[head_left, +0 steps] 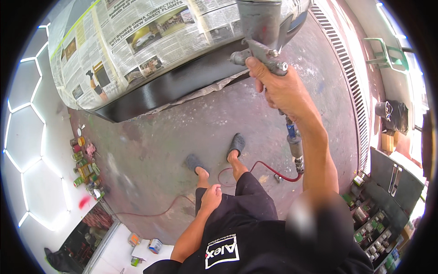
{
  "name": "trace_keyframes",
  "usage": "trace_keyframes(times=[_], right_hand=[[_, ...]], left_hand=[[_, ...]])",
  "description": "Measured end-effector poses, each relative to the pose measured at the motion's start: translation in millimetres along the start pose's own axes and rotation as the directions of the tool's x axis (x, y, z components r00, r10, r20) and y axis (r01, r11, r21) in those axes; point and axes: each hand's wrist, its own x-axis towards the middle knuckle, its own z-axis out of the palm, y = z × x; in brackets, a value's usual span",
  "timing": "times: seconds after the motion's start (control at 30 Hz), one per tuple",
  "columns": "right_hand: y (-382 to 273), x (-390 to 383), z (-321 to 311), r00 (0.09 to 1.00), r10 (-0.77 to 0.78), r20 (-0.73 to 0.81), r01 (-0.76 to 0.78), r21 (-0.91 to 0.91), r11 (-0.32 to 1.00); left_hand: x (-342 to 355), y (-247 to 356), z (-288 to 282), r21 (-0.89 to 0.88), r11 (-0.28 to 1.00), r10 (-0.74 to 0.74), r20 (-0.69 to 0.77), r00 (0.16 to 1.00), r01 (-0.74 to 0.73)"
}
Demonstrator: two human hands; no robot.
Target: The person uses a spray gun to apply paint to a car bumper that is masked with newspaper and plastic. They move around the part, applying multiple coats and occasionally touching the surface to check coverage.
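Note:
My right hand (276, 86) grips a grey metal spray gun (269, 59) with a cup (259, 20) on top, held near the lower edge of a car part. Below its handle hang a blue-banded inline fitting (294, 141) and a red hose (285, 176). The car's upper surface (169, 25) is masked with newspaper and tape; its dark lower panel (155, 91) is exposed and looks glossy. My left hand (211, 197) hangs by my thigh with its fingers curled; what they hold, if anything, is hidden.
Paint cans (84, 169) line the floor at left beside hexagon-lit wall panels. A slotted drain (342, 59) runs along the right, near a green chair (383, 55). Shelves of cans (372, 228) stand at lower right, a white surface (118, 253) at lower left. The hose trails across the floor.

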Motion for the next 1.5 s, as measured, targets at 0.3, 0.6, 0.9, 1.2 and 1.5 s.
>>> trace_keyframes(times=[0.3,0.6,0.9,1.2,1.5], right_hand=[[-6,-44,73,0.989,-0.106,0.105,0.102,0.043,0.994],[30,-91,103,0.998,-0.045,0.045,0.035,0.210,0.977],[67,-86,62,0.987,-0.032,-0.159,0.075,0.267,0.961],[101,-79,-4,0.886,0.046,-0.461,0.127,0.337,0.933],[119,-73,-29,0.967,0.005,-0.253,0.091,0.365,0.926]], left_hand=[[14,184,-73,-0.878,0.408,0.190,-0.185,0.964,-0.249],[-13,222,-81,-0.975,0.039,0.312,-0.194,0.930,-0.217],[7,246,-43,-0.975,0.189,0.421,-0.027,0.907,-0.116],[31,311,-4,-0.965,0.259,0.550,0.105,0.828,-0.049],[21,303,15,-0.909,0.353,0.508,-0.014,0.861,-0.223]])
